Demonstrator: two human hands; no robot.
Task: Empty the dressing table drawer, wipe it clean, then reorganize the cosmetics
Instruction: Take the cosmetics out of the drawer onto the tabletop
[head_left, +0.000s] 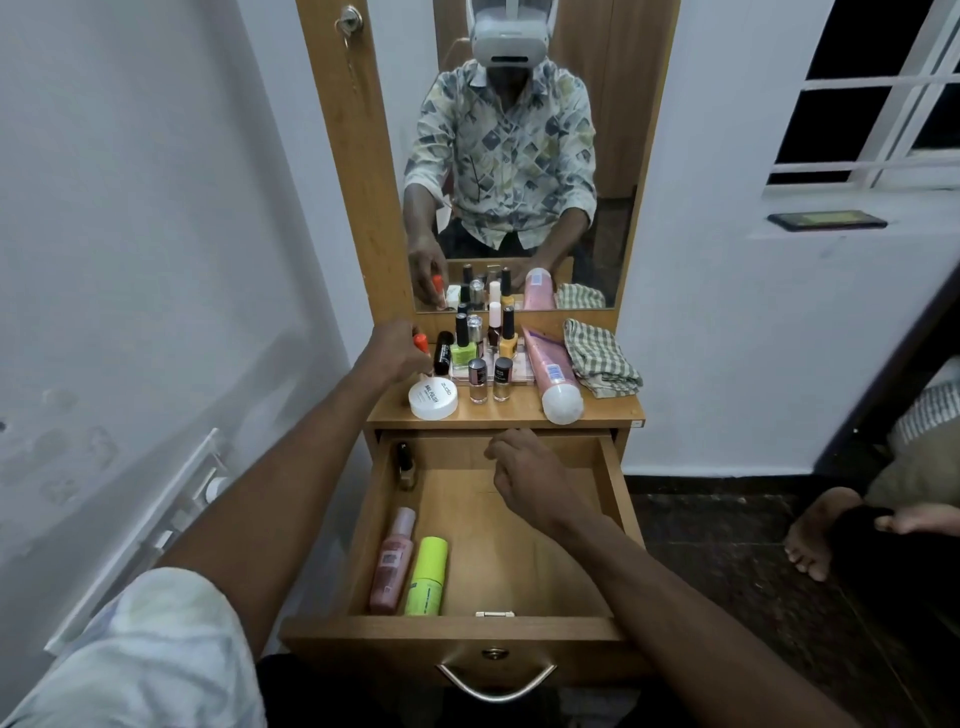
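**Open drawer, three bottles inside**

We see our left hand (397, 351) pinching an orange-capped bottle (421, 342) at the left end of the cosmetics crowded on the dressing table top (608, 411). Our right hand (524, 473) hovers over the open drawer (389, 627), fingers loosely curled, holding nothing. Along the drawer's left wall lie a pink bottle (393, 561) and a lime-green bottle (427, 577); a small dark-capped bottle (406, 465) sits in the back left corner. The white jar (432, 399) reads "NAIL POLISH" and "zudio"; other labels are too small to read.
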